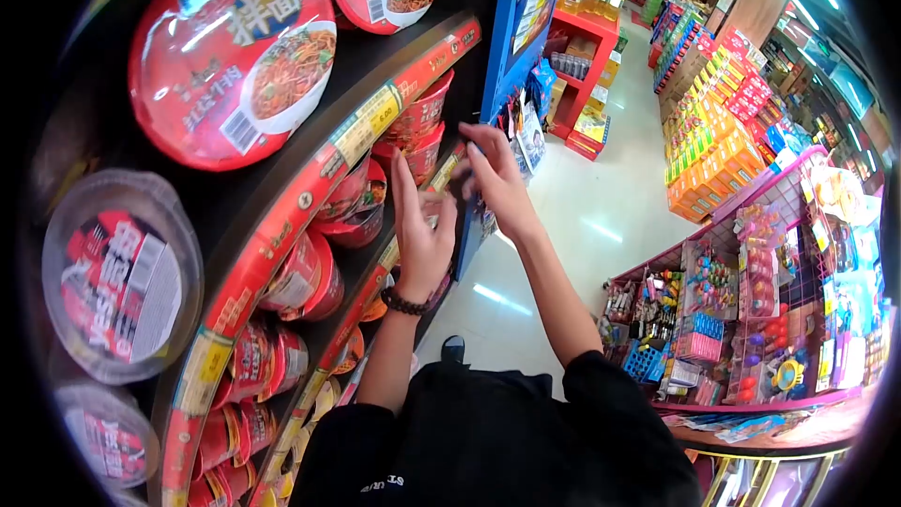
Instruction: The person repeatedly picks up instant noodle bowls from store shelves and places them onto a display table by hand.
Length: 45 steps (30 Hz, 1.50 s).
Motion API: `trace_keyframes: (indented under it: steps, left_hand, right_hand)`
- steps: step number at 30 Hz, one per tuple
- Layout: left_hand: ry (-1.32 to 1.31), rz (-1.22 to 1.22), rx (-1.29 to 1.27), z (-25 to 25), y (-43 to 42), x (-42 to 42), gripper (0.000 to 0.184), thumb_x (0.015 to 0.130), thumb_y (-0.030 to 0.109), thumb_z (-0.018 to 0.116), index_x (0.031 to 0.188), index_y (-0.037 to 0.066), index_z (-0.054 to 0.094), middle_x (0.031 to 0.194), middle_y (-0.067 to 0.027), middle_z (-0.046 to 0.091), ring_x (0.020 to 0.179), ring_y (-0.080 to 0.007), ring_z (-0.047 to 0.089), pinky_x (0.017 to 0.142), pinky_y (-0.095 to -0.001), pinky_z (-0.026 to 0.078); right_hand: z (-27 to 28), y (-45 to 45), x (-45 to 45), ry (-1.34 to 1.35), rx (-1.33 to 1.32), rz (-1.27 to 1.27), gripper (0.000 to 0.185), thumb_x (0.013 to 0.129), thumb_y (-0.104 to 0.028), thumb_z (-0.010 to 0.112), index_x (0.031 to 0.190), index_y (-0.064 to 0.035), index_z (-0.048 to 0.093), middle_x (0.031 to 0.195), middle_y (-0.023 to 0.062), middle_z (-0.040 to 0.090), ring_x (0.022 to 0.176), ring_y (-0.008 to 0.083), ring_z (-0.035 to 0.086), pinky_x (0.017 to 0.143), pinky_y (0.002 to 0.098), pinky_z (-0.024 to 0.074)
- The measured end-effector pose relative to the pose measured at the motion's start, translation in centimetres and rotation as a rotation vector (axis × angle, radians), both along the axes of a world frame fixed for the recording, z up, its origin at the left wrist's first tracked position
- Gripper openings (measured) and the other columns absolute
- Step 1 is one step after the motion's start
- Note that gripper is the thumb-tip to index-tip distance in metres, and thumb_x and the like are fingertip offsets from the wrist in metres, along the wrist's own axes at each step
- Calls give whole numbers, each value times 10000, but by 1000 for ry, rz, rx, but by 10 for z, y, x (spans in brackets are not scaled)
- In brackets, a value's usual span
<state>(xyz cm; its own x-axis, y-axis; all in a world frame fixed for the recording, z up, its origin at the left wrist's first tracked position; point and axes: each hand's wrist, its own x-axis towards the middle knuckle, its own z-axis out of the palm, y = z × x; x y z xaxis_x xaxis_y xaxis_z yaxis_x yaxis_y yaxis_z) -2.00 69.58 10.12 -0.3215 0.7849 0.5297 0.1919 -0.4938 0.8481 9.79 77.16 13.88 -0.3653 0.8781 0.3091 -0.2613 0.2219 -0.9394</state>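
Red noodle cups (427, 151) are ranged below a red price strip (282, 225), near the left hand (424, 237) and right hand (499, 185), both seemingly empty with fingers loosely parted, and are best gripped around their sides so neighbouring cups are left undisturbed.

Bare left hand (424, 242) and right hand (499, 186) near red noodle cups (302, 279) below a red shelf strip (267, 242)

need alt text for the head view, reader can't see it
A person's left hand and right hand are raised beside a store shelf packed with red noodle tubs. A pale aisle floor and a rack of small goods lie to the right.
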Motion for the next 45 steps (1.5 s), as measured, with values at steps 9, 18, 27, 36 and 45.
trace_keyframes:
  steps: [9,18,27,36,45]
  left_hand:
    - [-345,129,-53,19,53,-6,807,930,-34,541,1557,21,37,958,-144,655,693,-135,617,566,-227,515]
    - [-335,66,-52,30,65,0,751,950,-32,519,1568,-4,93,915,-130,639,758,-156,622,665,-266,521]
    - [-214,211,-20,17,27,66,821,909,-65,540,1568,4,56,1057,-169,614,812,-176,617,697,-291,534]
    - [-133,74,61,-18,79,139,565,876,51,649,1369,-118,431,1304,-207,582,1155,-266,604,987,-363,479]
    - [46,-405,-101,-2,198,270,811,824,-14,727,1481,-114,263,1197,-182,638,993,-198,677,790,-289,560]
  right_hand:
    - [13,85,-39,-1,-16,5,580,1087,-404,330,1553,-78,215,1546,138,383,704,99,576,484,217,415]
    - [22,87,-24,-44,68,31,556,1096,-380,292,1500,-1,340,628,24,491,594,93,501,575,240,432]
    - [15,46,53,53,47,146,582,1003,-109,516,1532,-37,284,961,19,556,756,52,504,667,210,437]
    - [-14,68,215,-48,229,-110,704,880,3,646,1509,-15,330,1178,94,510,831,124,594,749,272,501]
    - [-31,111,348,-67,168,-575,759,793,18,750,1460,12,387,1188,116,496,857,156,616,804,313,533]
